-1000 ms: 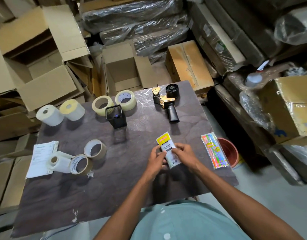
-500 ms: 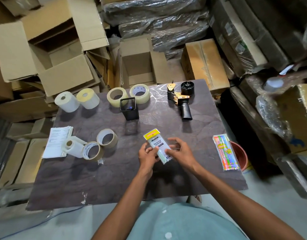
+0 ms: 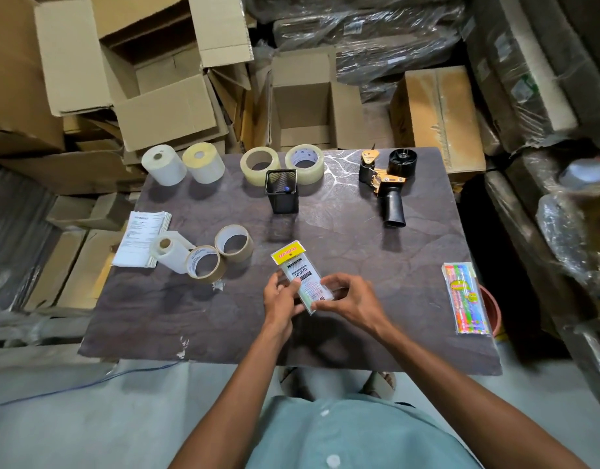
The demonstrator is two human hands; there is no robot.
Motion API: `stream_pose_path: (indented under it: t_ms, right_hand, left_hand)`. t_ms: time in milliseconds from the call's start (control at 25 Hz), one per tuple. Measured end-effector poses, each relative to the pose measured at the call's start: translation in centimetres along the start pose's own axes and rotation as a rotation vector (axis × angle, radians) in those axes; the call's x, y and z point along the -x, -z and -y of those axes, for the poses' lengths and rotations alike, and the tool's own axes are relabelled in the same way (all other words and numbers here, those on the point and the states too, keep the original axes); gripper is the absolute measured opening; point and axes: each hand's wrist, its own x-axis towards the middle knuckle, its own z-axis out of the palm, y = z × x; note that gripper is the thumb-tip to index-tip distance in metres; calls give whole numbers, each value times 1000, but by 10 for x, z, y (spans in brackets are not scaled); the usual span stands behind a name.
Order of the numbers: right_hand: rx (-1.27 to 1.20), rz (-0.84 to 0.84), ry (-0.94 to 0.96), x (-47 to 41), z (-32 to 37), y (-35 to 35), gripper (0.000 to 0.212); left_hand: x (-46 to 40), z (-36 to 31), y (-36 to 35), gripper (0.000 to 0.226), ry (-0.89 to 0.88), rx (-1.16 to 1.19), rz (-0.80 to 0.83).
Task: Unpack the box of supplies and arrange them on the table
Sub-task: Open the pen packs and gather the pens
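A dark brown table (image 3: pixel 376 282) fills the middle of the view, its near edge chipped pale at the left, with stacked cartons and wrapped bundles close against its far, left and right sides. The open box (image 3: pixel 305 106) stands just beyond the far edge. Along the far side lie two white rolls, two clear tape rolls, a black mesh holder (image 3: pixel 281 191) and a tape dispenser (image 3: pixel 386 184) at the right. Near the left edge lie papers (image 3: pixel 141 238) and brown tape rolls (image 3: pixel 220 255); a striped packet (image 3: pixel 466 297) sits at the right edge. Bare tabletop lies between the dispenser and the hands. The small clear packet (image 3: pixel 300 277), yellow-headed with a printed label, is held above the near middle: the left hand (image 3: pixel 280 299) curls around its left side, and the right hand (image 3: pixel 352 299) pinches its near end.
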Motion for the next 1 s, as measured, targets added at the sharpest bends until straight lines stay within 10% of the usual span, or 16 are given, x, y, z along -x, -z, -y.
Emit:
stream_pose_path:
  t_ms: [480,1000]
  right_hand:
    - [-197,-43,-105,8,-6,2,13]
    - [109,-126,65,21,-5,7,18]
  left_hand:
    - [2,-3,1,34,-26,-72,70]
    - [8,-5,-2,30,-20,-51,128]
